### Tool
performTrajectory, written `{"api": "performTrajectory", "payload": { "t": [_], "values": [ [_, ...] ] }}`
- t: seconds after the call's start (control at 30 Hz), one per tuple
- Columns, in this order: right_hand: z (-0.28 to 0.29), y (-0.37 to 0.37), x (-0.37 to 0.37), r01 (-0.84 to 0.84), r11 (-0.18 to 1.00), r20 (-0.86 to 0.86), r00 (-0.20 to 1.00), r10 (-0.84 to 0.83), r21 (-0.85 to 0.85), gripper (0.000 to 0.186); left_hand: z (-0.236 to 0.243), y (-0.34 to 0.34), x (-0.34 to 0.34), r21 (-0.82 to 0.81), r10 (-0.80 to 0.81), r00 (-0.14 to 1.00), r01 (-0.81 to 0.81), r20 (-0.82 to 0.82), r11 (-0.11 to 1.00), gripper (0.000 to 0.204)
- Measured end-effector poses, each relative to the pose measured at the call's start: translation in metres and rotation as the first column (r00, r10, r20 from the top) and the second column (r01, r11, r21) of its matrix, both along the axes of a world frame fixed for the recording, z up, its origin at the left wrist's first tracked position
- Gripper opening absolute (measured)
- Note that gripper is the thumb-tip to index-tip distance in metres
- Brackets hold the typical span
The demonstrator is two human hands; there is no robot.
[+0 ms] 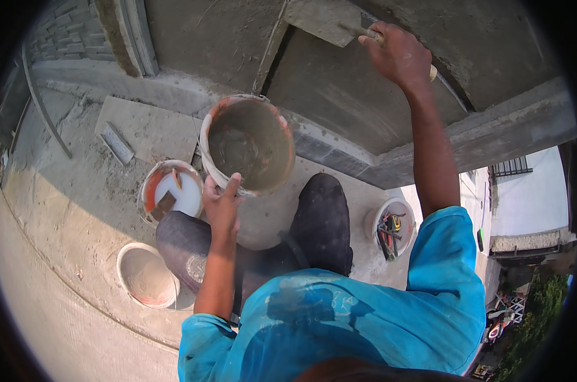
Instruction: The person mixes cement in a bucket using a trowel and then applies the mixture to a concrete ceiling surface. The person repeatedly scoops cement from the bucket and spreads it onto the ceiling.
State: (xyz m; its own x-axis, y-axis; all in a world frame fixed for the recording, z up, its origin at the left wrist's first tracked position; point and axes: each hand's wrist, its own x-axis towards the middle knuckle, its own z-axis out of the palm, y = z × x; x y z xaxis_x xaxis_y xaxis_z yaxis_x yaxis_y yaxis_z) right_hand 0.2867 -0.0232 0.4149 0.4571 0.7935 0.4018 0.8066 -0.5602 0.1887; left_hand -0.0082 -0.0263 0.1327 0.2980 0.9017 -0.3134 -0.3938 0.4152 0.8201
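The right hand (400, 54) is wrapped round the trowel (326, 20), its long blade running left over the grey wall (358, 95). Down-left of the blade, the part-curled left hand (223, 204) grips the bucket (207, 148) by its near rim

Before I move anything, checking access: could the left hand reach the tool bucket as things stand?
Probably not: the left hand holds the bucket of grey mix, and the right knee stands between that hand and the tool bucket.
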Motion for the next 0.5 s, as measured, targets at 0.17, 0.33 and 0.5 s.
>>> {"api": "performTrajectory", "payload": {
  "t": [0.17, 0.33, 0.5],
  "values": [
    [0.006, -0.003, 0.015, -0.032, 0.974, 0.014, 0.999, 0.029, 0.222, 0.041, 0.001, 0.002, 0.001, -0.002, -0.019, 1.0, 0.019, -0.022, 1.0, 0.035],
    [-0.057, -0.05, 0.004, -0.302, 0.888, -0.129, 0.922, 0.364, 0.348, 0.037, 0.003, 0.008, 0.005, -0.062, -0.011, 1.0, 0.01, -0.016, 0.998, 0.036],
    [-0.172, -0.094, -0.041, -0.412, 0.87, -0.13, 0.88, 0.458, 0.27, 0.028, 0.015, 0.023, 0.01, -0.177, 0.068, 0.987, -0.042, 0.143, 0.983, 0.036]
  ]
}}
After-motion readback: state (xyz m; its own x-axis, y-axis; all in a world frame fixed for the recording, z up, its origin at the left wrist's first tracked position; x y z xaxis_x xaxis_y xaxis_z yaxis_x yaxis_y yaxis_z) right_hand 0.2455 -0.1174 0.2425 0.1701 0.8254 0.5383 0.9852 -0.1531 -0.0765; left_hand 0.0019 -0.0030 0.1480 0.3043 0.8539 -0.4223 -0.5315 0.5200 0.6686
